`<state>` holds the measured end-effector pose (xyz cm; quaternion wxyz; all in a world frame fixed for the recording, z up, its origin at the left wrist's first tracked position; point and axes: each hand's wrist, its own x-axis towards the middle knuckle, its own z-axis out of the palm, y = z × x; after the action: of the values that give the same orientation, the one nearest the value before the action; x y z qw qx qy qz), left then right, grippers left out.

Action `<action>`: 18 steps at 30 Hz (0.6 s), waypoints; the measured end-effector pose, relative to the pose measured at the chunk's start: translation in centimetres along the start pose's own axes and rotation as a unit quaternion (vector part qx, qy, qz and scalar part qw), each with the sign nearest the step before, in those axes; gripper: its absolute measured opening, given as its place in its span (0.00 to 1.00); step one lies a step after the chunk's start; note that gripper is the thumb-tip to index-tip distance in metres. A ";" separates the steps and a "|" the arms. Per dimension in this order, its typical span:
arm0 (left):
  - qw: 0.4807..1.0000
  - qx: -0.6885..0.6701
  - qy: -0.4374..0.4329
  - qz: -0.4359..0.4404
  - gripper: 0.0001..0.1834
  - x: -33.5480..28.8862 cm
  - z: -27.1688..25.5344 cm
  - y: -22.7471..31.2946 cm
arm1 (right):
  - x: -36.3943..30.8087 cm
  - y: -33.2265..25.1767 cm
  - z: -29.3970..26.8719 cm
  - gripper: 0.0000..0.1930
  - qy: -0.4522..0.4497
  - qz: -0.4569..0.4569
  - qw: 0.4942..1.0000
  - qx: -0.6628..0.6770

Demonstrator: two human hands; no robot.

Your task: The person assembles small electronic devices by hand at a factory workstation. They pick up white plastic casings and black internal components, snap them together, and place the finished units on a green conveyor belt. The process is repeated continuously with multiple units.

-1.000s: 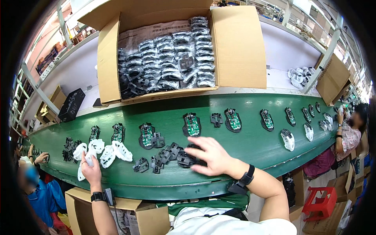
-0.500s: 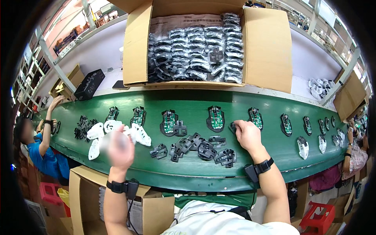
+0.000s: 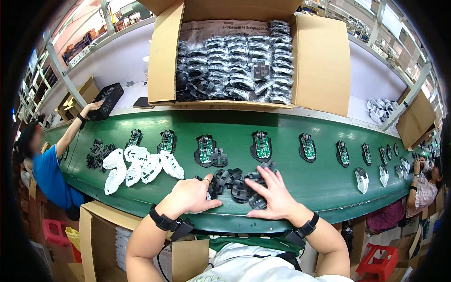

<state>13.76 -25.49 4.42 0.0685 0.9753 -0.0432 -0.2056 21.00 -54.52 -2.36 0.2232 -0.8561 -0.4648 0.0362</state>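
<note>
A pile of black plastic mouse parts [image 3: 239, 190] lies near the belt's front edge between my hands. At its left side my left hand [image 3: 188, 195] is cupped with thumb and forefinger apart, touching the pile; its other fingers are partly hidden. Spread over the pile's right side are the fingers of my right hand [image 3: 272, 195], partly covering the parts. Behind them stands a mouse base with a green circuit board [image 3: 206, 149], a loose black part [image 3: 219, 157] against its lower right. Another mouse base [image 3: 261, 145] sits farther right.
White mouse shells [image 3: 151, 168] lie left, beside a heap of small black parts [image 3: 100, 155]. More mouse bases continue along the green belt [image 3: 319, 188]. An open carton [image 3: 322, 66] of wrapped parts stands behind. A co-worker's hand [image 3: 95, 105] reaches to a black box [image 3: 109, 101].
My left hand has moved right from the white shells to the black pile. My right hand has come left and nearer onto it, and the parts are bunched closer. The co-worker's hand has reached the box.
</note>
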 end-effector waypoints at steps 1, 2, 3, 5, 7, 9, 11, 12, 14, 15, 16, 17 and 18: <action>1.000 -0.003 -0.011 0.000 0.55 -0.2 -0.2 -0.3 | 0.2 -1.0 0.9 0.50 -0.004 -0.020 1.000 0.001; 1.000 -0.006 -0.021 0.000 0.54 -0.4 -0.3 -0.5 | 0.5 -2.1 1.8 0.49 -0.009 -0.040 0.999 0.002; 0.999 0.009 -0.028 -0.017 0.51 -0.7 -0.4 -0.9 | 0.9 -3.0 2.5 0.47 -0.027 -0.077 0.997 0.011; 0.998 0.021 -0.037 -0.048 0.48 -1.5 -1.2 -1.7 | 2.2 -4.8 3.8 0.44 -0.020 -0.093 0.995 0.000; 0.996 0.014 -0.020 -0.081 0.48 -2.2 -0.9 -3.7 | 4.4 -5.8 5.2 0.43 -0.006 -0.110 0.994 0.002; 0.994 0.015 0.005 -0.107 0.47 -3.3 -0.5 -5.7 | 6.5 -7.1 6.6 0.43 -0.004 -0.116 0.993 0.015; 0.991 0.021 0.042 -0.129 0.47 -4.2 0.3 -8.4 | 8.7 -9.2 7.9 0.44 -0.003 -0.113 0.993 0.029; 0.988 0.029 0.047 -0.146 0.47 -4.7 0.9 -10.2 | 9.8 -10.4 9.2 0.45 0.021 -0.123 0.992 0.031; 0.982 0.009 0.062 -0.178 0.47 -5.6 0.0 -11.3 | 12.4 -12.4 10.5 0.46 0.033 -0.120 0.992 0.035; 0.979 0.019 0.081 -0.187 0.48 -6.0 0.6 -12.8 | 13.7 -13.2 11.0 0.46 0.037 -0.120 0.991 0.040; 0.972 0.016 0.098 -0.212 0.43 -6.4 0.4 -13.1 | 15.0 -13.8 11.2 0.48 0.028 -0.112 0.992 0.053; 0.968 -0.019 0.120 -0.221 0.41 -6.6 0.0 -13.2 | 15.8 -13.6 11.1 0.48 0.032 -0.106 0.993 0.050; 0.961 -0.054 0.142 -0.231 0.39 -7.0 -0.4 -13.3 | 16.6 -13.7 11.0 0.49 0.034 -0.101 0.993 0.048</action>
<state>8.31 -11.57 5.48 0.0776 0.9727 0.2046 -0.0774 16.77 -30.82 -4.12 0.2825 -0.7938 -0.5385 0.0065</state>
